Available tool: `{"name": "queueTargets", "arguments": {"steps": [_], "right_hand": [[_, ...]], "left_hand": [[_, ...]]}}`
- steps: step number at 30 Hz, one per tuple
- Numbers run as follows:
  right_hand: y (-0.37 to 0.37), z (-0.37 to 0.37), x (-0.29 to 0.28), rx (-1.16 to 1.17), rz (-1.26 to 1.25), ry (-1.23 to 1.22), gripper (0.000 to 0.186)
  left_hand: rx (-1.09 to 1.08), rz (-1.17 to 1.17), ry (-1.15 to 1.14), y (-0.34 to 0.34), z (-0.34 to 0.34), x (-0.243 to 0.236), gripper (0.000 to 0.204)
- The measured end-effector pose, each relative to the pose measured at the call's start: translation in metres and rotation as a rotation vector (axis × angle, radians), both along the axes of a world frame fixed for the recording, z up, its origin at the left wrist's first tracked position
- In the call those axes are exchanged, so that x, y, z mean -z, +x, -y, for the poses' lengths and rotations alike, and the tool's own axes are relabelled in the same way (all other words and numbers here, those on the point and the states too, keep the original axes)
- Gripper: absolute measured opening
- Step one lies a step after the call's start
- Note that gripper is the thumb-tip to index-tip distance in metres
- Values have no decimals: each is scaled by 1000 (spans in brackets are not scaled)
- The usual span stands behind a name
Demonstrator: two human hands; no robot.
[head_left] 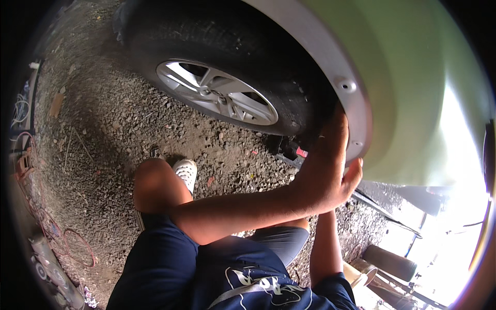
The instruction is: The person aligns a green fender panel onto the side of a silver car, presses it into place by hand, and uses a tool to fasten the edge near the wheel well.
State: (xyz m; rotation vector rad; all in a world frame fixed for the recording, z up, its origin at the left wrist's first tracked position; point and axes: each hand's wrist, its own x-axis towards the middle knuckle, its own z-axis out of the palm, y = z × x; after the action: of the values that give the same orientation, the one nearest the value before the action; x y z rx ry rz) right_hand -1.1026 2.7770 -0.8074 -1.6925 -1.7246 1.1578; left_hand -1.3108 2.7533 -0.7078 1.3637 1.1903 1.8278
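My left hand (324, 173) is at the lower end of the grey wheel arch trim (356, 126) on a pale green car body (413, 103). Its fingers reach up behind the trim's inner edge, their tips hidden, while the thumb lies at the outer lower edge. My right forearm (328, 248) rises behind the left wrist, which hides the right hand. Left of my hands stands a black tyre (294, 88) on a silver spoked wheel (206, 92), turned outward from the arch. Two fasteners or holes show on the trim. A small red piece (301, 152) sits beside my left wrist.
Gravel ground (113, 129) spreads around my white shoe (186, 173) and bent knees. At the lower left lie a reddish hose (77, 243) and a grey cylindrical machine (51, 274). A dark cylinder (390, 262) and other items lie at the lower right, near strong glare.
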Motion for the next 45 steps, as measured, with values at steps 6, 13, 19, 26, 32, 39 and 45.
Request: {"name": "queueTargets", "arguments": {"steps": [6,13,19,26,32,39,45], "right_hand": [[5,-2,12,22,130,69,45],[13,-11,19,51,209,95,44],[19,-3,18,53,233,87,43],[26,6,20,55,242,73,43],[32,10,20,48,251,68,42],[38,15,22,37,274,66,41],[40,12,22,23,325,77,40]], "left_hand": [[-61,-125,-73,-14,3,-21,101],[-62,-194,-37,-23,7,-23,98],[22,-152,-123,-33,10,-34,98],[146,62,-232,-41,15,-46,72],[115,283,-120,-41,5,-37,51],[93,341,-50,-29,9,-34,47],[184,259,-21,-38,6,-34,56]]}}
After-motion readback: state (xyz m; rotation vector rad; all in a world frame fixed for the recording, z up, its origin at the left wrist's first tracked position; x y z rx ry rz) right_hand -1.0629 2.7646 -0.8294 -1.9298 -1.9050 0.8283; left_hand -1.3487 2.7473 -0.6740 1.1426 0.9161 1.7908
